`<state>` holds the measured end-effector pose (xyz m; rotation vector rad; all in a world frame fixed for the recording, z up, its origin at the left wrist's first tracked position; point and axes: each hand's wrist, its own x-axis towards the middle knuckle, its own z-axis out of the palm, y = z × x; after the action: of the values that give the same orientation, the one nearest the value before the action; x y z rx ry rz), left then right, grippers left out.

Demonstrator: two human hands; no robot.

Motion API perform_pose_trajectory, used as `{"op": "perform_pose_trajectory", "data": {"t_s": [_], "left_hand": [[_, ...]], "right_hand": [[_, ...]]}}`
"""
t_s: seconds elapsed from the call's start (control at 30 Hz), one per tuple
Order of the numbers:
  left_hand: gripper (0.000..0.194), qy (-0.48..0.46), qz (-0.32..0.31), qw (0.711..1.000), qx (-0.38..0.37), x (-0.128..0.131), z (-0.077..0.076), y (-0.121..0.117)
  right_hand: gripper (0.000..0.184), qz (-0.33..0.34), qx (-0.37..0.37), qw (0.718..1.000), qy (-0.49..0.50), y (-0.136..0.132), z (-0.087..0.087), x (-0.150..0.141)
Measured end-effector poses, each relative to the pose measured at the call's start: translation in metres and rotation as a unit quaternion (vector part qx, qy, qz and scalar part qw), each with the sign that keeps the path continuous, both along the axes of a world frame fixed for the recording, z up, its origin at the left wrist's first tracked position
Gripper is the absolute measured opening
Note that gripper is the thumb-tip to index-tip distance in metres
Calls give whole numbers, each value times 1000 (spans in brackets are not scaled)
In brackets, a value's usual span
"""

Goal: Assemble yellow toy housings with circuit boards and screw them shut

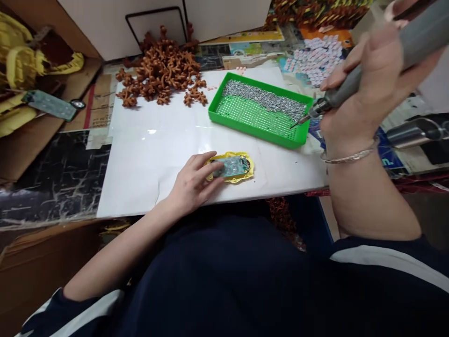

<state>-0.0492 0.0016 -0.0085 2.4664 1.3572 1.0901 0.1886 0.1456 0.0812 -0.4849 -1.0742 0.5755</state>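
A yellow plastic casing (251,174) with a scalloped rim lies on the white board, a green circuit board (231,165) set inside it. My left hand (194,182) steadies the casing at its left end, fingers and thumb over its edges; they hide that end. Raised at the upper right, my right hand (375,89) is wrapped round a grey electric screwdriver (351,86), slightly blurred. The screwdriver's thin bit points down over the right end of a green perforated tray (259,133). Small silver screws (263,97) are heaped along the tray's far side.
Brown plastic figure-like parts (164,70) are piled behind the white board (140,164). Pale printed pieces (317,58) lie behind the tray. At left, a cardboard box (52,121) holds yellow parts and another circuit board (51,105). A metal cylinder (414,132) lies right.
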Motion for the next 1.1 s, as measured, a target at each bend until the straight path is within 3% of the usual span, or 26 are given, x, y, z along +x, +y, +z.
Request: {"op": "perform_pose_trajectory", "data": {"t_s": [0.13, 0.23, 0.37, 0.53, 0.8, 1.1], "left_hand": [[40, -30, 5, 998, -59, -8, 0, -2], [38, -41, -3, 994, -102, -10, 2, -3], [38, -54, -1, 992, -118, -11, 1, -3], [41, -57, -10, 994, -95, -10, -6, -5], [44, -29, -10, 995, -95, -8, -11, -8], [45, -35, -6, 996, -84, -7, -9, -8]], "right_hand": [[28, 94, -25, 995, 4, -43, 10, -43], [34, 166, -39, 985, -38, -69, 3, -71], [31, 240, 6, 966, -97, -83, -11, -93], [21, 241, -33, 966, -88, -87, -18, -104], [41, 220, -88, 964, -120, -93, -27, -106], [33, 251, -38, 961, -105, -93, -31, -108]]}}
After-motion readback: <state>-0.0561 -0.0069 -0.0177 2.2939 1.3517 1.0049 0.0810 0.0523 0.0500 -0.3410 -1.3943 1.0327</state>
